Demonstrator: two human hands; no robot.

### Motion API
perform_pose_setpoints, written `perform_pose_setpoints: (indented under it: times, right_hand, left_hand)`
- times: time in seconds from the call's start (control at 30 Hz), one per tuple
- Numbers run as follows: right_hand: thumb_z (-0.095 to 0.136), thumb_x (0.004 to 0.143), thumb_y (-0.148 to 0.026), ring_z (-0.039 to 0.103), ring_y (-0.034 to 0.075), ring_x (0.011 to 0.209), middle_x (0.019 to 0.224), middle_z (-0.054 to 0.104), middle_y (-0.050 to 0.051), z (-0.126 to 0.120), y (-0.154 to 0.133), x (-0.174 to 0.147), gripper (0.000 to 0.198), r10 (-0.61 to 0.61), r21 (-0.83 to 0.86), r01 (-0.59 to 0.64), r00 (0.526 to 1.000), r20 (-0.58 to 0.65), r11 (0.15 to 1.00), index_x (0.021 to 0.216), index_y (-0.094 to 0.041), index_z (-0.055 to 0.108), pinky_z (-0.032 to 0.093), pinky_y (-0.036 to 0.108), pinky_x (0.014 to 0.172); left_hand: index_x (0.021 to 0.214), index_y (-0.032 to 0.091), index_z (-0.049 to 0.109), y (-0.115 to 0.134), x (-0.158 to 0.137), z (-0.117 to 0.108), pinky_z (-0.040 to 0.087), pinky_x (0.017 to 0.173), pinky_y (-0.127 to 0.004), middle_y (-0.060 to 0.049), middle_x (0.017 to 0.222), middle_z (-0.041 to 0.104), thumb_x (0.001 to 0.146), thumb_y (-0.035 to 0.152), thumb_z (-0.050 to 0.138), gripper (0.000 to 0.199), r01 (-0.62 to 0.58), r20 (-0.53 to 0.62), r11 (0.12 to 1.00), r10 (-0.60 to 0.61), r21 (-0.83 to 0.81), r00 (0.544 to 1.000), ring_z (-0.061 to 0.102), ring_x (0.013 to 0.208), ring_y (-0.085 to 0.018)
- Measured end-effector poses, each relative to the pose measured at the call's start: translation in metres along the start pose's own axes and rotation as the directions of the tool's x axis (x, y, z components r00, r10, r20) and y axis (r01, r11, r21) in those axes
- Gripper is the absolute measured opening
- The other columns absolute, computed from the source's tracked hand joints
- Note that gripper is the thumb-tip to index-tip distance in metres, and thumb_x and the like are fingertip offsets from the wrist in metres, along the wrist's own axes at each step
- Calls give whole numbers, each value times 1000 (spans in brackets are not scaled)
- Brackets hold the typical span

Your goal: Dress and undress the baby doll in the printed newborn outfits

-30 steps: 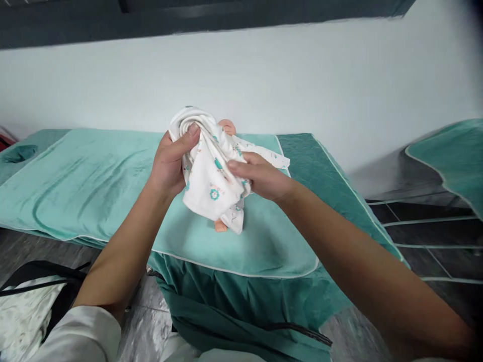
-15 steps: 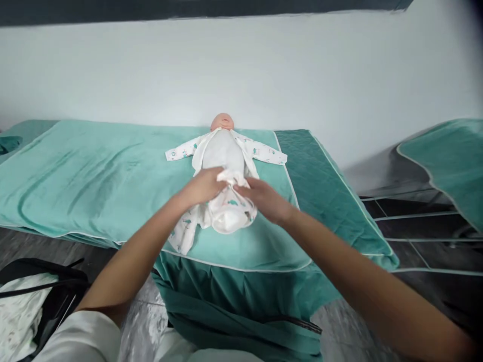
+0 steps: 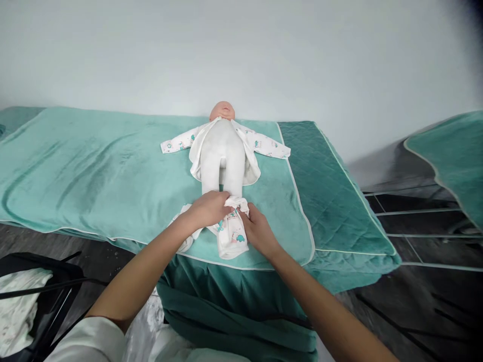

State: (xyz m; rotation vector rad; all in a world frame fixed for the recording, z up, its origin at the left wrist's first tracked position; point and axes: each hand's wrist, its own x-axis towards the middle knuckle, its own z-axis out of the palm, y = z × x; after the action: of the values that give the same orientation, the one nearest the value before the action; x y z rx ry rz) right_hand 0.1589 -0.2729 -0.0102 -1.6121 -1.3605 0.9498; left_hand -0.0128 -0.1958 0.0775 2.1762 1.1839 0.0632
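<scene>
A baby doll (image 3: pixel 222 146) lies on its back on the green bed, its head toward the wall. Its white printed jacket (image 3: pixel 249 143) hangs open, with both sleeves spread sideways. At the doll's lower legs, my left hand (image 3: pixel 212 207) and my right hand (image 3: pixel 258 229) are closed on white printed baby pants (image 3: pixel 233 236). The waistband is bunched between my fingers around one leg's end, and the doll's feet are hidden. One pant leg droops toward the bed edge; the other lies partly under my left hand.
A green velvet blanket (image 3: pixel 94 166) with white piping covers the bed (image 3: pixel 339 211). At the lower left a black chair or bag (image 3: pixel 56 286) holds a printed cloth (image 3: pixel 18 306). To the right stand metal rails (image 3: pixel 426 236) and another green-covered surface (image 3: pixel 453 156).
Both hands have drawn the pants down from the doll's hips to its lower legs, toward me. The white body and legs are now uncovered. The view has tilted slightly downward.
</scene>
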Motion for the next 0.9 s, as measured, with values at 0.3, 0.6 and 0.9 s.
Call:
perform_pose_setpoints:
  times: [0.3, 0.6, 0.9]
  right_hand:
    - [51, 92, -57, 59, 22, 78, 82, 63, 1, 2, 6, 42, 34, -115, 131, 144, 971, -210, 981, 98, -24, 50, 44, 35, 71]
    - [50, 94, -50, 58, 22, 90, 92, 64, 4, 5, -6, 98, 28, -226, 56, 266, 896, -381, 962, 98, -23, 50, 46, 35, 81]
    - [49, 94, -46, 55, 20, 78, 81, 60, 0, -3, -4, 133, 23, -253, -13, 269, 887, -385, 963, 99, -23, 51, 42, 32, 70]
  left_hand:
    - [117, 18, 68, -7, -3, -14, 52, 79, -31, -8, 115, 74, 83, 46, 77, 46, -54, 44, 716, 118, -696, 992, 69, 100, -24]
    - [116, 18, 68, -30, 36, -30, 49, 102, -34, -6, 121, 72, 83, 21, 65, 33, -332, -366, 766, 136, -550, 921, 66, 114, -22]
    - [110, 20, 72, -37, 62, -20, 50, 98, -31, -4, 112, 75, 82, 23, 71, 28, -369, -544, 746, 11, -554, 839, 68, 106, -20]
